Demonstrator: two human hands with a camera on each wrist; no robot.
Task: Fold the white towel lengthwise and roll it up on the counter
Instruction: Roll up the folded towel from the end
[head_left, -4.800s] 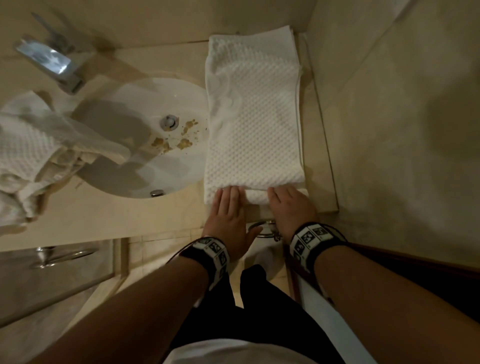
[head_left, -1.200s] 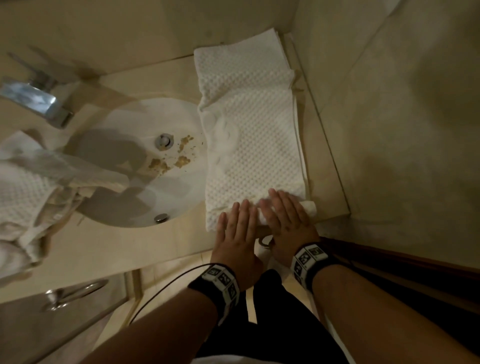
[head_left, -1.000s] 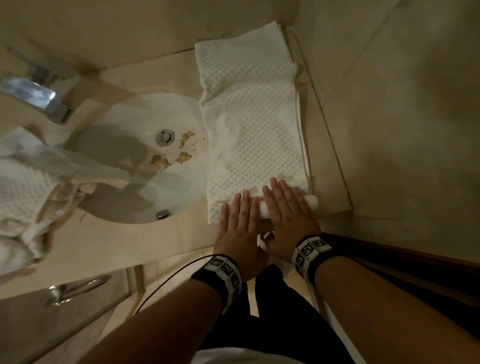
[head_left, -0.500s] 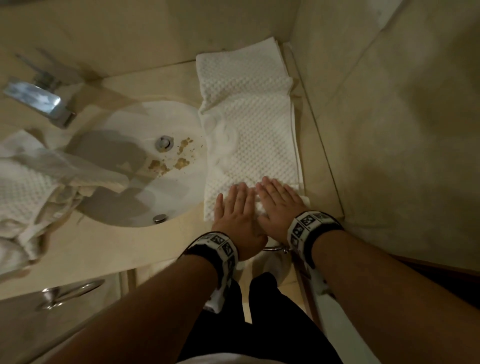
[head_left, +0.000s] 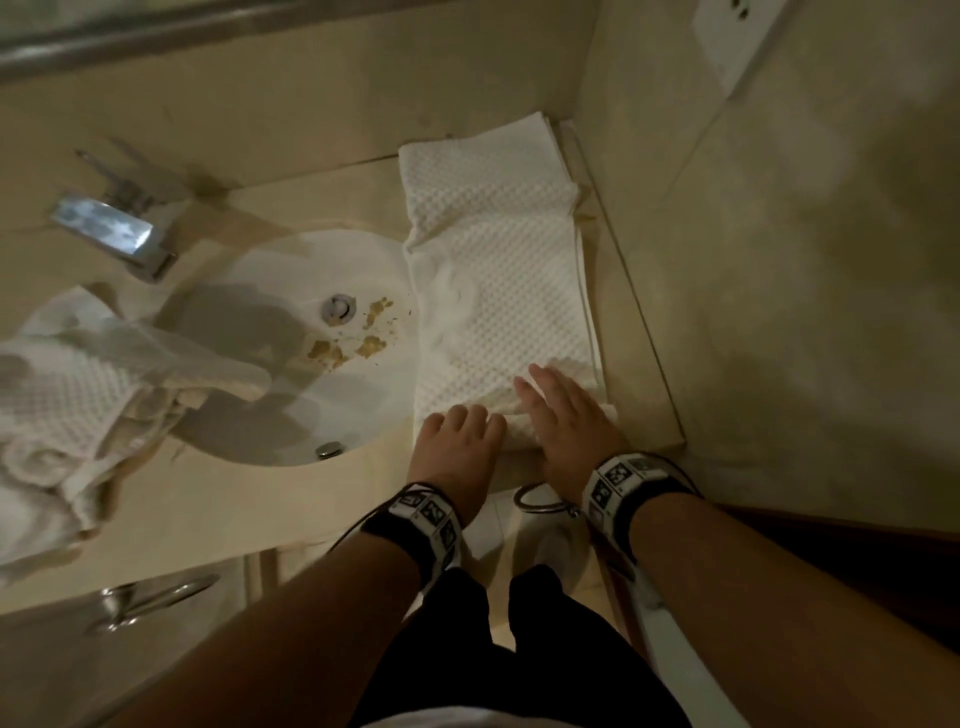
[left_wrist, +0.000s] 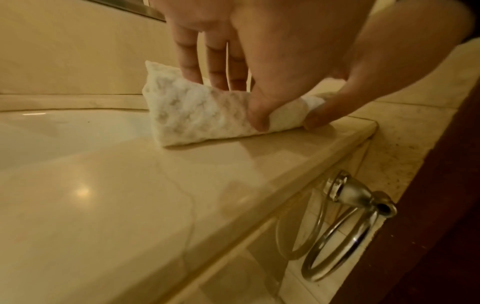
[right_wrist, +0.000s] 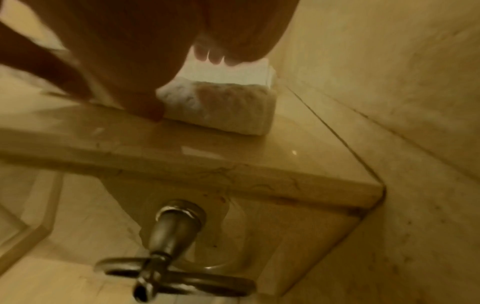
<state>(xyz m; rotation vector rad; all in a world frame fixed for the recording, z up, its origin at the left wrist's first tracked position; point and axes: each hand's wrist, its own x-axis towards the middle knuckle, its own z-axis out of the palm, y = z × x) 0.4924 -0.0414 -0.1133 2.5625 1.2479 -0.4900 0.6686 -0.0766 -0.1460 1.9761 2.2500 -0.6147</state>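
The white waffle towel lies folded in a long strip on the counter, running from the back wall toward me, right of the sink. Its near end is rolled into a thick roll close to the counter's front edge. My left hand grips the roll's left part: in the left wrist view its fingers go down behind the roll and the thumb presses the front. My right hand lies flat on the right part, fingers straight. In the right wrist view the palm covers the roll.
The sink, with brown crumbs near the drain, borders the towel's left edge. A faucet and a second crumpled towel are on the left. The tiled wall is close on the right. A metal towel ring hangs below the counter edge.
The roll has grown thicker and moved away from the counter's front edge. Half a second ago both hands lay flat on it; now my left fingers curl round it.
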